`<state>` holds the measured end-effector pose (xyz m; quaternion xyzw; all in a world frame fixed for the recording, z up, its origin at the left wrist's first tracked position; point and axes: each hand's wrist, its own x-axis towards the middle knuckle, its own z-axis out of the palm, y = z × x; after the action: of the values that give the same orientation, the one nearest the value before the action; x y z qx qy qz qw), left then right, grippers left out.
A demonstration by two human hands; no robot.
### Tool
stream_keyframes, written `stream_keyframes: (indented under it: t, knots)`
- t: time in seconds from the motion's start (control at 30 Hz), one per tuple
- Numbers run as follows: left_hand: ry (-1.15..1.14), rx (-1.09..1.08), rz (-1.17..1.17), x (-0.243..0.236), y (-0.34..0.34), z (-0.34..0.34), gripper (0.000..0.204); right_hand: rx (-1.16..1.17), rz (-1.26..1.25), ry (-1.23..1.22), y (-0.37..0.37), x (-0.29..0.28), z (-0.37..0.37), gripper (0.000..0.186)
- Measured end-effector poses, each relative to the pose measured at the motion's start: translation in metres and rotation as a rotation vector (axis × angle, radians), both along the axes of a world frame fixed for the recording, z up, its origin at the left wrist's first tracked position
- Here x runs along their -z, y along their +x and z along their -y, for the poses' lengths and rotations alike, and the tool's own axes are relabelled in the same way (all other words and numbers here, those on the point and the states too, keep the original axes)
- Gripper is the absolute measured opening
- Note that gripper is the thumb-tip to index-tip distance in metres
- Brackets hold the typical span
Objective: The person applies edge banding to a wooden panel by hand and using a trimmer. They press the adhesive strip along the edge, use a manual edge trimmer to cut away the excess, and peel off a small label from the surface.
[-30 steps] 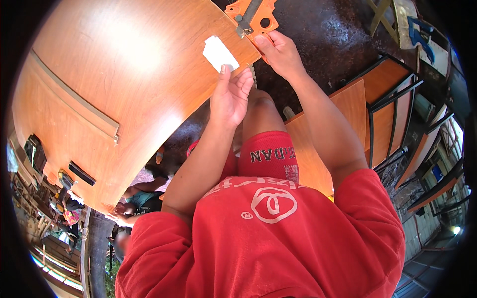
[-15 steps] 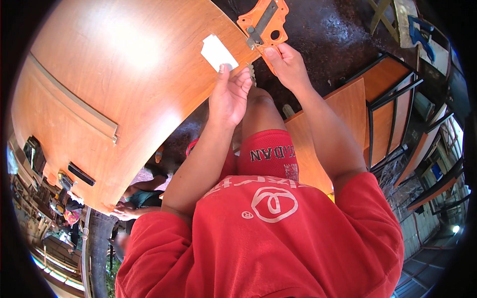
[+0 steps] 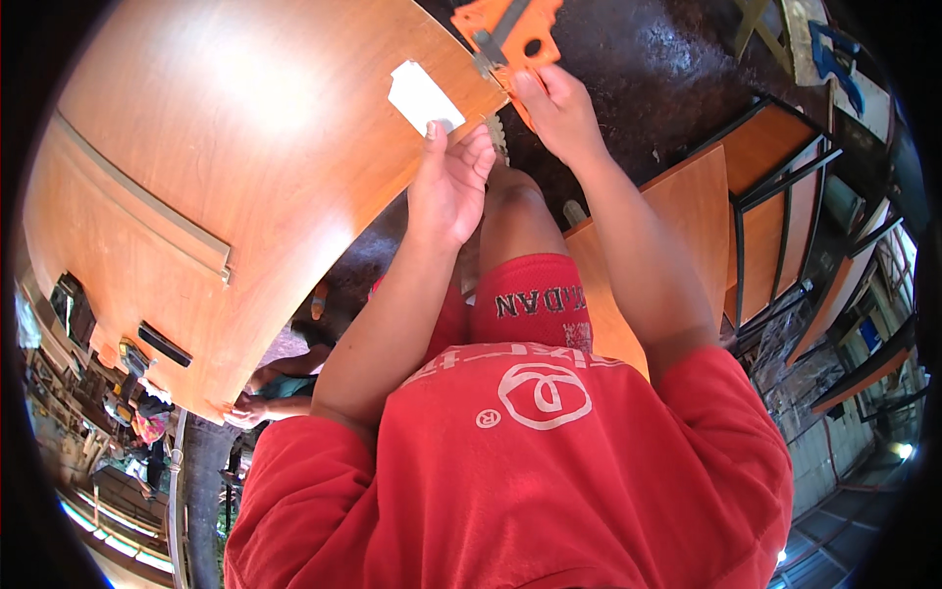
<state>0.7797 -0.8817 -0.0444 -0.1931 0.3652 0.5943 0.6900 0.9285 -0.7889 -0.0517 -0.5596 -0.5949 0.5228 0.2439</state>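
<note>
My right hand (image 3: 561, 113) grips an orange edge trimmer (image 3: 535, 25) with a grey metal bar, at the far right corner of a wood-coloured panel (image 3: 294, 157). The trimmer's top is cut off by the picture's edge. Just to the left, my left hand (image 3: 451, 187) is turned palm up by the panel's edge, thumb raised apart from loosely bent fingers. Its thumb tip meets the near end of a white card (image 3: 424, 96) over the panel; whether it presses on the card I cannot tell.
A long strip (image 3: 147, 201) and a black bar-shaped object (image 3: 165, 344) lie on the panel. Another person's hand (image 3: 247, 409) touches its near left corner. To my right stand wood boards (image 3: 687, 201) and black-framed panels (image 3: 770, 245). A blue clamp-like tool (image 3: 834, 69) is beyond.
The trimmer and my right hand have shifted slightly up and left, with the trimmer tilting a little. My left hand keeps nearly the same pose beside the card.
</note>
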Motion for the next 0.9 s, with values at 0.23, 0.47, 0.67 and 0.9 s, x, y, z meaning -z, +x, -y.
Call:
stream_keyframes:
  t: [0.23,0.47,0.67,0.9]
  knots:
    - [-0.009,-0.003,0.018,0.000,0.000,0.000,0.047,0.031,-0.136,-0.207,-0.015,0.006,-0.019,0.029]
    - [-0.030,-0.007,-0.019,-0.002,0.001,-0.001,0.047,0.002,-0.081,-0.130,0.006,0.005,0.000,0.029]
    - [-0.004,-0.008,0.024,-0.001,-0.001,-0.001,0.045,0.030,-0.066,-0.149,0.007,-0.003,0.004,0.025]
    - [-0.023,-0.028,0.015,-0.001,0.000,-0.001,0.043,0.042,-0.035,-0.179,0.012,-0.008,0.010,0.024]
